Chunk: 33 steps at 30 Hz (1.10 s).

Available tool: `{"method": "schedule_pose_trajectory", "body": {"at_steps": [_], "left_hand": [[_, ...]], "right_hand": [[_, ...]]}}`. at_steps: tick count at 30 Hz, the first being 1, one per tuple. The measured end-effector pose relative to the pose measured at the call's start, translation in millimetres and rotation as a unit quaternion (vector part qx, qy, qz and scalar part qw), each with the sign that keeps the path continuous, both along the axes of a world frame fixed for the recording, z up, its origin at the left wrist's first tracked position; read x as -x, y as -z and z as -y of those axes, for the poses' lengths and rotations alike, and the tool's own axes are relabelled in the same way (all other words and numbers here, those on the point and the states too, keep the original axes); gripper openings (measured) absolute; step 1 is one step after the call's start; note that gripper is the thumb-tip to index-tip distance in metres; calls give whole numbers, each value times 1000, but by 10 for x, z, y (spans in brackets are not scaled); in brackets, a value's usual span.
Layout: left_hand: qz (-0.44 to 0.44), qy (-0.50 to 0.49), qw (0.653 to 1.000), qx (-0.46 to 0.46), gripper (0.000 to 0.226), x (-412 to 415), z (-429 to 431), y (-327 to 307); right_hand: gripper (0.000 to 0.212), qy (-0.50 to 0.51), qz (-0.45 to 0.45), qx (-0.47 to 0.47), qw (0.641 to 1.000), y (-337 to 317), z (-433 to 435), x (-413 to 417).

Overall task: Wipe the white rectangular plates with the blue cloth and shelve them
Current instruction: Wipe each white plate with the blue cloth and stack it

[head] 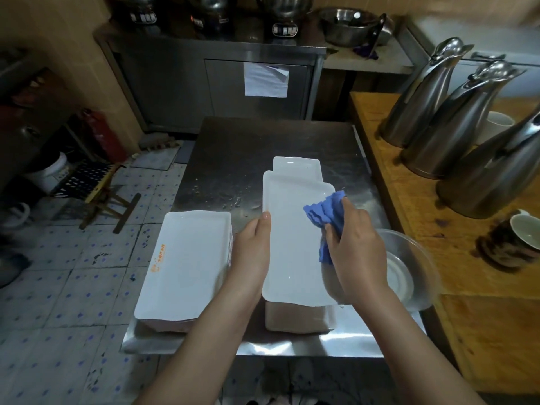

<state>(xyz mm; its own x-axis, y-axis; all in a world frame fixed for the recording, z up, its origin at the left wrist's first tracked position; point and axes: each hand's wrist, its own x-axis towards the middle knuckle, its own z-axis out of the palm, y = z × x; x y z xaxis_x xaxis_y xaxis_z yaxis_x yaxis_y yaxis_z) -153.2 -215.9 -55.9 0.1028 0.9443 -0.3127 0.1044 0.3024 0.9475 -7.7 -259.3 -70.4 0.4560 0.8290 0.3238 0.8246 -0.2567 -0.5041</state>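
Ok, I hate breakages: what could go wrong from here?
The left hand holds the plate by one edge while the right hand rubs it with the cloth; a hard push could tip it. The stack sits at the edge of the table beside the left forearm; a nudge might knock it off. The bowl is close to the right wrist and could be bumped.
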Motion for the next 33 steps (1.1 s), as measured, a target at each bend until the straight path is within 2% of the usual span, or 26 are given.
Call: {"method": "schedule_pose_trajectory", "body": {"at_steps": [2,5,7,9,11,14,16,18,20,22,26,29,33], "left_hand": [[-1,-2,1000,6,32,-3,5,42],[-3,-11,1000,19,33,-9,17,156],[-10,-6,999,30,34,-35,46,275],[-28,-4,998,48,32,-79,94,419],[-45,-1,996,73,30,-124,129,594],[-73,3,993,95,31,-158,143,853],[-103,6,990,93,35,-163,129,980],[-130,9,988,84,38,-169,100,1074],[-146,11,986,76,39,-177,73,1134],[-172,14,983,62,41,-177,52,1199],[-287,12,958,-1,46,-147,72,1282],[-354,3,933,-63,37,-113,103,1345],[-365,1,928,-80,29,-91,94,1452]], "right_hand": [[47,14,-75,-11,997,26,-1,-91],[51,21,-299,6,954,59,31,-289],[33,6,-429,4,903,107,83,-384],[6,22,-503,-8,864,167,113,-448],[19,45,-534,1,844,260,142,-498],[13,43,-538,19,842,403,199,-568],[23,53,-546,32,836,466,230,-595],[22,63,-584,36,809,502,240,-610],[10,63,-641,21,764,509,250,-605],[4,66,-672,13,737,501,262,-596],[8,72,-694,17,716,515,265,-614],[9,67,-711,29,700,521,264,-616],[9,59,-719,34,692,535,252,-585]]}}
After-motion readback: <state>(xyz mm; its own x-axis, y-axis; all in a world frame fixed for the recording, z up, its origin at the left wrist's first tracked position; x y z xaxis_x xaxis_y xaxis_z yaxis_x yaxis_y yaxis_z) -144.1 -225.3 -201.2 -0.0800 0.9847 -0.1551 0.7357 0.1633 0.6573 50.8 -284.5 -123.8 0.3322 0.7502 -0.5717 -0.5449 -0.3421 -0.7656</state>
